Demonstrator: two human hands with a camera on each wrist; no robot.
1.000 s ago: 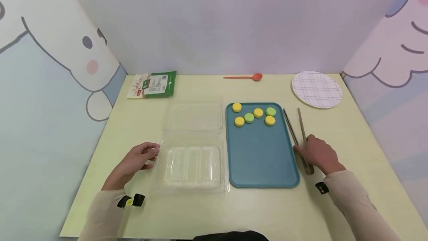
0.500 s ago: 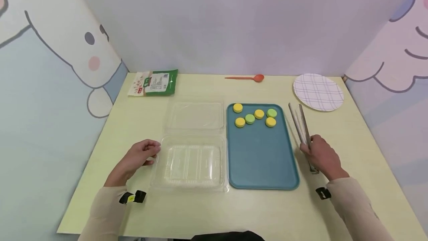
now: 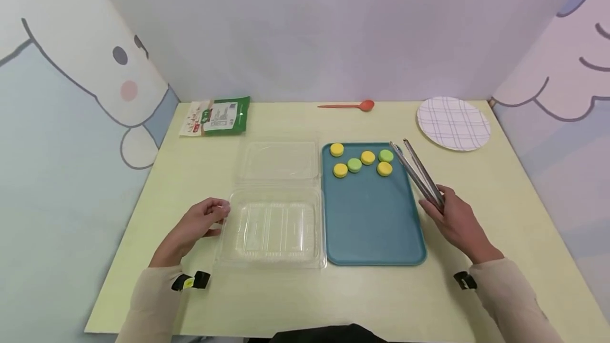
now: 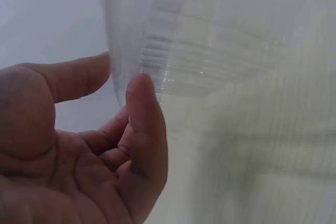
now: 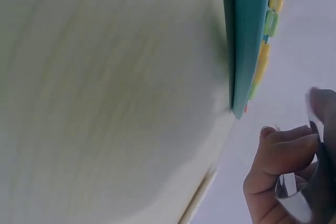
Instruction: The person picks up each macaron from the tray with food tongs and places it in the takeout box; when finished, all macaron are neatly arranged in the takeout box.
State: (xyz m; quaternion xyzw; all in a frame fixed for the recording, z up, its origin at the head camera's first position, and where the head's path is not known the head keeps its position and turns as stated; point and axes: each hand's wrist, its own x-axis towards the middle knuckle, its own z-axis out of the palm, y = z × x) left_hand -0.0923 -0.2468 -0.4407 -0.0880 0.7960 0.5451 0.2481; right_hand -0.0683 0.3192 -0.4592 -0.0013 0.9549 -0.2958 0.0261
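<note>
On my head view, the pale yellow wooden table (image 3: 267,300) spreads under both hands, its near edge partly hidden by a dark shape (image 3: 329,334) that the frame cuts off.

Between the hands, nearer the right hand (image 3: 457,221), I see the blue rectangular tray (image 3: 374,226). Beside it, at the fingers of the left hand (image 3: 193,226), lies the clear plastic hinged container (image 3: 274,232), open; its lid half reaches away from me, so transparent that I can barely trace the outline. The left hand pinches the container's near-left rim between thumb and fingers; from its wrist camera the wall is hazy, and a teal patch above is too cropped to name.

Beyond the right hand is the round white paper plate (image 3: 454,123) with a purple grid. That hand grips the silver metal tongs (image 3: 423,170), arms parted. One tip overlaps the tray's right rim, and I can't tell if they touch; my right wrist view crops most of the tongs.

Far beyond the left hand lies the green-and-white plastic packet (image 3: 219,116), its print unreadable. The orange-red spoon (image 3: 366,105) lies beyond, between the hands. Smallest are the round yellow and green macaron-like pieces (image 3: 340,170), six on the tray's far end.
</note>
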